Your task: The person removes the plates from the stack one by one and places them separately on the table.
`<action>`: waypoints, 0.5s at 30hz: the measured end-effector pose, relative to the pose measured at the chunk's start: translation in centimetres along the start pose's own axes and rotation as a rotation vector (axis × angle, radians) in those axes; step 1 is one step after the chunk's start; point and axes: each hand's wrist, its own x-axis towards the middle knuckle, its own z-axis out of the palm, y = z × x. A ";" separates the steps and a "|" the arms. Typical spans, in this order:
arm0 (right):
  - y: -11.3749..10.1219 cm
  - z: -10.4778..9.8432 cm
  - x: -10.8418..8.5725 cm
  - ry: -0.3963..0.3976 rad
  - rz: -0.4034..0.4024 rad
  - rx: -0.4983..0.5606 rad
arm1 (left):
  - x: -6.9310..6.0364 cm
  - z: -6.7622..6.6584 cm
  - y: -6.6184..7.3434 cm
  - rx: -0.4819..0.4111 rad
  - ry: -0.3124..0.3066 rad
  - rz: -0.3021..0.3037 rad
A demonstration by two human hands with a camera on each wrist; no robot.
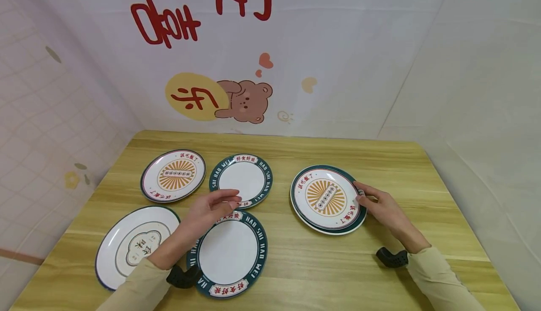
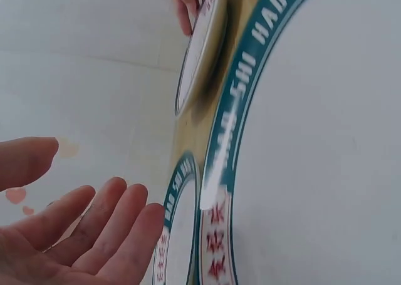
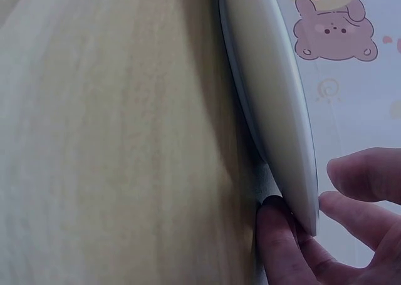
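My right hand (image 1: pixel 390 213) grips the right edge of a sunburst plate (image 1: pixel 325 198) with orange rays and red lettering. A green band shows along its right side; whether a second plate lies beneath is unclear. In the right wrist view, fingers (image 3: pixel 276 235) reach under the rim of the cream plate underside (image 3: pixel 269 84). My left hand (image 1: pixel 207 217) hovers with relaxed fingers above two green-rimmed plates, the far one (image 1: pixel 241 179) and the near one (image 1: pixel 228 254). From the left wrist view, that hand holds nothing.
Another sunburst plate (image 1: pixel 173 175) lies at the back left of the wooden table (image 1: pixel 321 273). In front of it is a white plate (image 1: pixel 122 236) with a central emblem, partly hidden by my left forearm. A printed cloth wall (image 1: pixel 338 57) stands behind the table.
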 end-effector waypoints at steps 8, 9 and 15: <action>-0.2 0.1 -0.2 0.003 0.019 0.002 | 0.8 2.8 0.9 -0.114 -0.082 0.008; -0.3 0.1 -0.2 0.003 0.020 0.000 | 0.9 3.2 1.0 -0.125 -0.095 0.011; -0.4 0.1 -0.1 0.000 0.032 -0.002 | 1.7 5.4 1.5 -0.175 -0.138 0.028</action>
